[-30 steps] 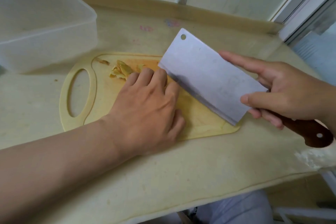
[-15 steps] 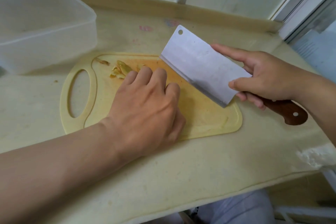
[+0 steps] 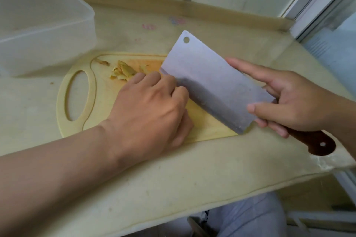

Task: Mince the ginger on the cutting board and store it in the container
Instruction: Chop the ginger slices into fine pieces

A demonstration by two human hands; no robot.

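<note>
Ginger (image 3: 123, 71): sliced pile on cutting board (image 3: 100, 102), just beyond left hand (image 3: 152, 109) knuckles.
Left hand: curled, fingertips hidden; contents cannot be told.
Right hand (image 3: 294, 102): gripping cleaver (image 3: 215, 84).
Container (image 3: 42, 29): one, on bench (image 3: 173, 179).

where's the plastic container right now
In the head view the plastic container sits at the far left of the counter, just beyond the handle end of the cutting board, apart from both hands.

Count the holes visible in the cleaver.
2: one in the cleaver blade's far top corner, one in the handle butt below the right hand. That hand may hide more.
</note>
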